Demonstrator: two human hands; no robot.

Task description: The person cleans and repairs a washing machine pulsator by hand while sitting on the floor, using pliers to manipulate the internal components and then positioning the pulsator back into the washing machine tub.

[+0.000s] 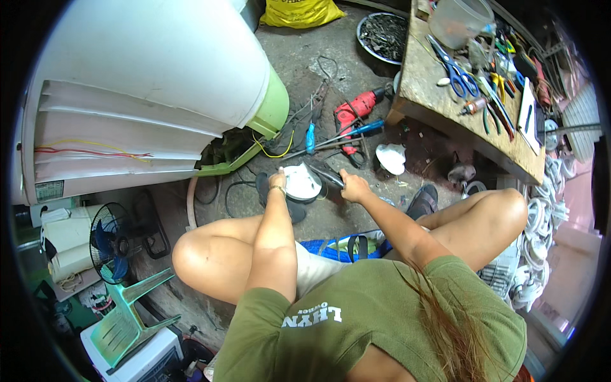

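Note:
A white round plastic part is on or just above the floor between my legs. My left hand is closed on its left rim. In my right hand is a dark-handled tool that looks like pliers, its tip reaching the part's upper right edge. Whether its jaws grip the rim is too small to tell. Beyond my hands, a red power drill lies beside a blue-handled screwdriver and another blue-handled tool. A white broken-looking piece rests to the right of my right hand.
A large white washing machine with a green base and loose wires lies at the left. On the right, a low wooden table bears scissors and other tools. Farther off are a basin of dark bits and a yellow bag.

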